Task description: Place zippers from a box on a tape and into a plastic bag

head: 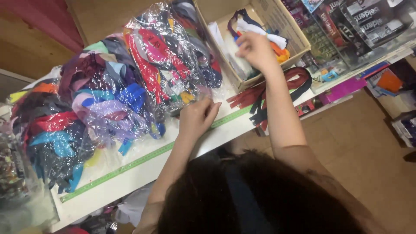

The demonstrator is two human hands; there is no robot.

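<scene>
Dark hair [242,195] lowest; left hand [197,117] curled on counter [130,177], right hand [256,50] fisted over box [299,37], grip unclear.

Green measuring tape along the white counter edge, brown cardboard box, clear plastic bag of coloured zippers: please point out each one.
green measuring tape [130,164], head view, middle of the strip
brown cardboard box [277,17], head view, right inner wall
clear plastic bag of coloured zippers [164,56], head view, middle of the plastic
</scene>
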